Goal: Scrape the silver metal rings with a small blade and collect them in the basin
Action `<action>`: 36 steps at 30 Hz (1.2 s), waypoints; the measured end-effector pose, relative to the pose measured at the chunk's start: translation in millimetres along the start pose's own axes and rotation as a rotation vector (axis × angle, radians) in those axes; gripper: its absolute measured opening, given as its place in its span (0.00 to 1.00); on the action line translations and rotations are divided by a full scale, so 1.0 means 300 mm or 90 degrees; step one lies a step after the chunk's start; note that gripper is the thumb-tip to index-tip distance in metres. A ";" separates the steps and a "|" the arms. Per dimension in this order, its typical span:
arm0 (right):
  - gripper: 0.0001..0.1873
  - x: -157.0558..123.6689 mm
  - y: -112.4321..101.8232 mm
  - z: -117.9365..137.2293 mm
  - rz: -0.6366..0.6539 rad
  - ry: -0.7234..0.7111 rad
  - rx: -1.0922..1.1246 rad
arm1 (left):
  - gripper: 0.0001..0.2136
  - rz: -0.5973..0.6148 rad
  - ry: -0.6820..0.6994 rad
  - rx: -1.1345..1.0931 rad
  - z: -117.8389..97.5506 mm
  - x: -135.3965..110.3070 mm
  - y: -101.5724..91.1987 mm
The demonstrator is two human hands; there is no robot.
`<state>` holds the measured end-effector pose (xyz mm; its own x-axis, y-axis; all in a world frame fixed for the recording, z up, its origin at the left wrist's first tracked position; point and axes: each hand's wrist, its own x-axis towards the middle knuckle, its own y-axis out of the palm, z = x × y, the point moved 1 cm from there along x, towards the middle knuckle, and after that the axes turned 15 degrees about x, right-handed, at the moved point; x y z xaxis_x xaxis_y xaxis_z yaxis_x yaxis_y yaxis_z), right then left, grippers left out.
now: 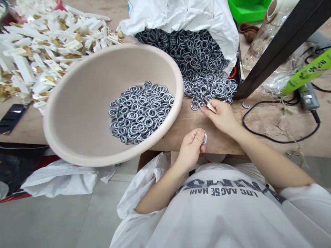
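My left hand (191, 146) is closed on a grey metal ring (205, 138), pinched between thumb and fingers over the table's front edge. In my right hand (221, 115) is a small cream-handled tool (211, 107) with a dark tip, its exact kind not clear. That tip is at the near edge of a loose pile of metal rings (212, 86). The pile spills from a white plastic bag (186, 15) holding many more dark rings. Left of my hands, a large beige basin (82, 93) contains a heap of similar rings (141, 112).
White plastic pieces (49, 44) are heaped at the back left, beside a dark phone-like object (12, 117). A dark metal post (281, 48) slants across the right. Behind it lie a green tray (248, 12), a lime-green strip (309, 70) and a looped black cable (269, 139).
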<state>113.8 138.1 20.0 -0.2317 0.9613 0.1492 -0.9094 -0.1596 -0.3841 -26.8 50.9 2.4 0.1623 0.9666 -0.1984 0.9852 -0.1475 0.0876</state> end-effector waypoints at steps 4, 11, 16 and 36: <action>0.06 0.111 -0.013 -0.048 0.027 -0.021 -0.287 | 0.18 -0.032 -0.019 -0.016 -0.004 0.020 -0.051; 0.10 -0.058 0.012 0.046 0.093 0.107 0.304 | 0.18 -0.070 -0.055 -0.127 0.001 0.074 -0.055; 0.09 -0.205 0.049 0.082 -0.016 0.135 0.412 | 0.18 -0.106 0.004 -0.102 0.012 0.068 0.035; 0.23 -0.215 -0.075 0.075 0.120 -0.081 -0.084 | 0.21 -0.005 -0.028 -0.104 -0.015 0.019 0.070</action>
<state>141.5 74.5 39.7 -0.4414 0.8803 0.1737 -0.7952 -0.2941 -0.5302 -5.4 54.2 7.6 0.1606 0.9568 -0.2426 0.9648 -0.1003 0.2431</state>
